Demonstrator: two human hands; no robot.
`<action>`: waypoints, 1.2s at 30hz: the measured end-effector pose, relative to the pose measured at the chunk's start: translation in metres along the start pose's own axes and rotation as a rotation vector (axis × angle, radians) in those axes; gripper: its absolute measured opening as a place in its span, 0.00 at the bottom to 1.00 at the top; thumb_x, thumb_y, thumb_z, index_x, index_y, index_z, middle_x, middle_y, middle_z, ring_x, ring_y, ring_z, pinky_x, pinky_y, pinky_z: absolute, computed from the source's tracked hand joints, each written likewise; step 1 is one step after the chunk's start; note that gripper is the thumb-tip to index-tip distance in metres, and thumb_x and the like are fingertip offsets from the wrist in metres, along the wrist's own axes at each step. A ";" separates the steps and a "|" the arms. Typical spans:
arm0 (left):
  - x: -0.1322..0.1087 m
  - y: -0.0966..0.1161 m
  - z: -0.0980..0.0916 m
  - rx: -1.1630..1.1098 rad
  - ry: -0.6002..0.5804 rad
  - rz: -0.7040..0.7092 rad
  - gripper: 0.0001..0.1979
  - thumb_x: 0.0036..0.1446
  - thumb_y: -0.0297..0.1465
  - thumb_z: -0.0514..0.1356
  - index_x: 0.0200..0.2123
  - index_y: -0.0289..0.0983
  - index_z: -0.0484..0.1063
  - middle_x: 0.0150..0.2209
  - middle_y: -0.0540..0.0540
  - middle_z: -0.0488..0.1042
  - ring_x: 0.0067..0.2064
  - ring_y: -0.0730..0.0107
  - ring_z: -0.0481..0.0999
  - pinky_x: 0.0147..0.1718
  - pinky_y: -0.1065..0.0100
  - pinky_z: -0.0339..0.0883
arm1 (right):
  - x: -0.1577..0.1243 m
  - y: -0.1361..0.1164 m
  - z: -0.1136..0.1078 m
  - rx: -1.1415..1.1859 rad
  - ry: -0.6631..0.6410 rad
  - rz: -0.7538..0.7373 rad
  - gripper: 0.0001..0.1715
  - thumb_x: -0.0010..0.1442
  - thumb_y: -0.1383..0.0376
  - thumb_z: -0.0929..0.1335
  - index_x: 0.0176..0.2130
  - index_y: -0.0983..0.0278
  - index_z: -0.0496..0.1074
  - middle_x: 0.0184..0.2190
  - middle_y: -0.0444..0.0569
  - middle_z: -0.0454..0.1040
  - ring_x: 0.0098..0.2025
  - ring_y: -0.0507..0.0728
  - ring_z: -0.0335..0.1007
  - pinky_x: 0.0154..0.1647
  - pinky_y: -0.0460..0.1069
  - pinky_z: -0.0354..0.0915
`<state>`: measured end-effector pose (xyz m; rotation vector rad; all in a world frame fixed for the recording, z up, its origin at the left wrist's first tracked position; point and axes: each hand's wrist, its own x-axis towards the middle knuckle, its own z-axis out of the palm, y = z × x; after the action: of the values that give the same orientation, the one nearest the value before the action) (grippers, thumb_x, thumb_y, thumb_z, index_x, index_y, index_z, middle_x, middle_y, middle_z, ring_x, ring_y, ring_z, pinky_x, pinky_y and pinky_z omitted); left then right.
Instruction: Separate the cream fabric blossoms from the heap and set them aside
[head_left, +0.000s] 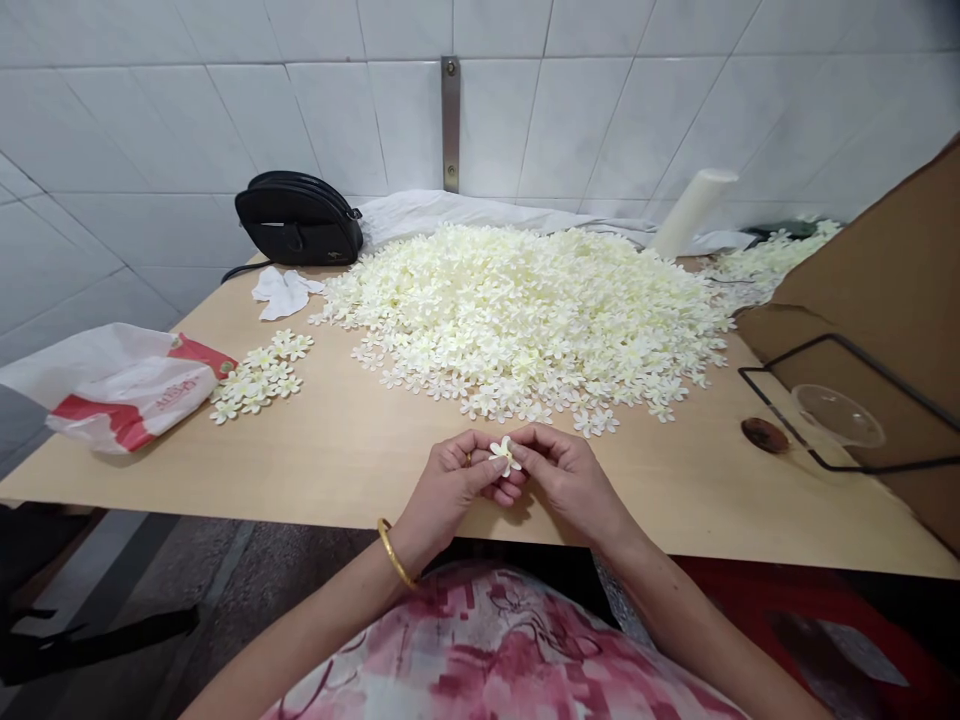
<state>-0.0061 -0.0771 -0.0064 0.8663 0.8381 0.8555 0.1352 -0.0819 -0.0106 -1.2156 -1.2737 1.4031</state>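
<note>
Between my two hands, just above the front edge of the table (337, 460), is a small white five-petalled artificial flower (505, 456). My left hand (461, 480) is closed, its thumb and fingers pinching the flower's left petals. From the other side my right hand (564, 475) pinches the same flower, thumb on top of a petal. A large heap of similar pale flowers (517, 310) lies right behind my hands. To the left, a smaller group of flowers (259, 378) is spread out on the tabletop.
A white and red plastic bag (142, 390), crumpled tissue (285, 292) and black handbag (300, 220) sit at left. At right are a cardboard box (877, 300), black metal frame (814, 460), clear lid (838, 415) and small brown dish (764, 435). A white roll (691, 212) leans behind the heap.
</note>
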 end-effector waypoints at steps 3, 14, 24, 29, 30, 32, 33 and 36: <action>-0.001 0.003 0.002 0.032 0.023 0.010 0.09 0.45 0.31 0.59 0.30 0.32 0.66 0.23 0.46 0.72 0.23 0.73 0.71 0.25 0.70 0.65 | -0.002 0.001 0.000 0.011 -0.014 -0.035 0.11 0.53 0.60 0.64 0.31 0.67 0.68 0.20 0.43 0.66 0.23 0.49 0.62 0.25 0.46 0.60; 0.009 0.002 0.016 0.246 0.253 0.275 0.03 0.47 0.26 0.54 0.24 0.35 0.61 0.16 0.55 0.62 0.19 0.81 0.62 0.19 0.77 0.57 | -0.006 -0.002 0.016 -0.713 0.184 -0.616 0.14 0.53 0.73 0.59 0.40 0.66 0.66 0.34 0.54 0.68 0.38 0.57 0.63 0.39 0.53 0.61; 0.012 -0.001 0.010 0.142 0.159 0.060 0.09 0.44 0.32 0.59 0.27 0.34 0.60 0.16 0.53 0.66 0.18 0.76 0.67 0.18 0.74 0.60 | 0.001 0.005 -0.005 -0.172 -0.058 -0.128 0.08 0.56 0.64 0.61 0.34 0.66 0.65 0.23 0.44 0.68 0.26 0.51 0.65 0.28 0.47 0.62; 0.011 -0.007 0.011 0.224 0.219 0.180 0.05 0.47 0.29 0.56 0.24 0.34 0.62 0.17 0.54 0.65 0.19 0.80 0.65 0.20 0.76 0.60 | 0.000 0.000 0.007 -0.673 0.111 -0.324 0.09 0.55 0.70 0.58 0.30 0.65 0.66 0.24 0.46 0.67 0.27 0.52 0.63 0.29 0.47 0.60; 0.011 -0.008 0.012 0.253 0.251 0.240 0.05 0.48 0.29 0.56 0.23 0.34 0.62 0.17 0.54 0.64 0.20 0.80 0.64 0.21 0.77 0.60 | 0.000 0.001 0.011 -0.772 0.167 -0.378 0.09 0.54 0.72 0.58 0.29 0.65 0.66 0.25 0.48 0.67 0.28 0.53 0.63 0.30 0.48 0.60; 0.013 -0.009 0.013 0.274 0.294 0.329 0.04 0.48 0.29 0.55 0.24 0.35 0.63 0.19 0.54 0.64 0.21 0.80 0.64 0.23 0.77 0.60 | 0.003 0.004 0.015 -0.903 0.254 -0.473 0.10 0.54 0.73 0.57 0.30 0.66 0.66 0.26 0.50 0.67 0.30 0.55 0.63 0.31 0.49 0.60; 0.014 -0.008 0.014 0.254 0.297 0.342 0.04 0.48 0.29 0.55 0.25 0.35 0.63 0.19 0.54 0.65 0.22 0.80 0.65 0.24 0.76 0.61 | 0.004 0.005 0.016 -0.940 0.281 -0.522 0.11 0.54 0.73 0.57 0.31 0.67 0.66 0.26 0.51 0.67 0.31 0.55 0.63 0.32 0.49 0.60; 0.015 -0.005 0.016 0.080 0.243 0.265 0.06 0.47 0.30 0.57 0.30 0.35 0.63 0.21 0.53 0.67 0.24 0.77 0.67 0.27 0.73 0.64 | 0.006 0.009 0.011 -0.993 0.355 -0.702 0.13 0.55 0.73 0.57 0.37 0.67 0.66 0.29 0.52 0.68 0.33 0.56 0.63 0.34 0.50 0.61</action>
<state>0.0152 -0.0704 -0.0080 0.9699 0.9867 1.1833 0.1239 -0.0783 -0.0198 -1.3176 -1.9338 -0.0138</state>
